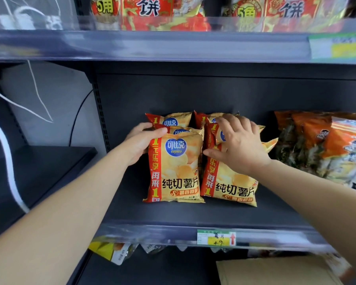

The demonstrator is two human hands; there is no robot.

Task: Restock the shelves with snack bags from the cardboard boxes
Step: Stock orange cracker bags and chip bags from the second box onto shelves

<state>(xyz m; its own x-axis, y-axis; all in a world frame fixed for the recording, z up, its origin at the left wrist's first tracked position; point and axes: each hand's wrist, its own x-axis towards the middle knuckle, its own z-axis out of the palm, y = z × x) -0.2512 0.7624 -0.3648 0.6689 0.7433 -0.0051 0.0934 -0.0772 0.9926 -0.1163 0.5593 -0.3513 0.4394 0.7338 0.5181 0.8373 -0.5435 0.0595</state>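
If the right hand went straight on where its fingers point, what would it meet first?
Probably the rear chip bag in the right row, just past the right hand. Behind it stands the shelf's back panel. Depth is unclear.

Left of chip bags (174,167): open shelf (127,212) floor.
Right of chip bags: orange snack bags (317,145) crowd in.
Above chip bags: open headroom.

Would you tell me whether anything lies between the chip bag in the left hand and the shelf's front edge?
Nothing visible does: the chip bag held by the left hand has only bare shelf before it.
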